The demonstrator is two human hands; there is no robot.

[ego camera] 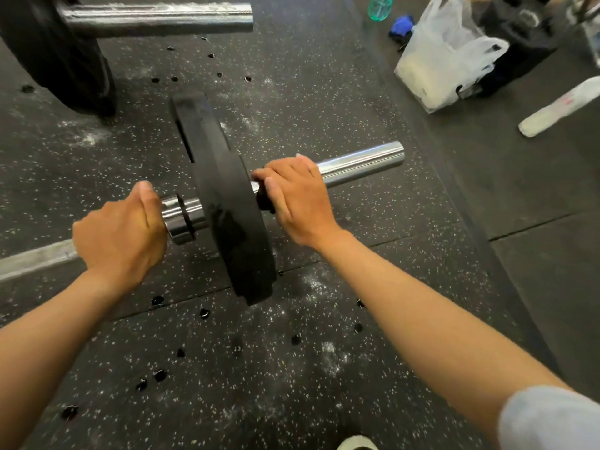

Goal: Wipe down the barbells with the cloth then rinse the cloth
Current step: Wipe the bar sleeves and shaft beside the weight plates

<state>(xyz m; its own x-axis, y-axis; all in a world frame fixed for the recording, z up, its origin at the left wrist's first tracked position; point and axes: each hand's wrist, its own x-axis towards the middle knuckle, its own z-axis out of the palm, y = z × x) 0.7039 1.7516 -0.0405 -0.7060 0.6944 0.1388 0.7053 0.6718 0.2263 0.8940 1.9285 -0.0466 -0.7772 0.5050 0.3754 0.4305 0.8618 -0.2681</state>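
A chrome barbell [360, 162] lies across the speckled rubber floor with a black weight plate [227, 203] on its sleeve. My left hand [121, 235] grips the bar just left of the collar. My right hand [293, 198] is wrapped round the sleeve right of the plate, with a dark cloth [264, 199] bunched under its fingers against the plate. A second barbell [156, 19] with a large black plate lies at the top left.
A white plastic bag [444, 56] sits at the upper right beside a black weight stack [519, 40], a blue item [401, 26] and a green bottle [380, 6]. A white bottle [558, 107] lies at the right. Chalk dust and dark wet spots mark the floor [324, 362].
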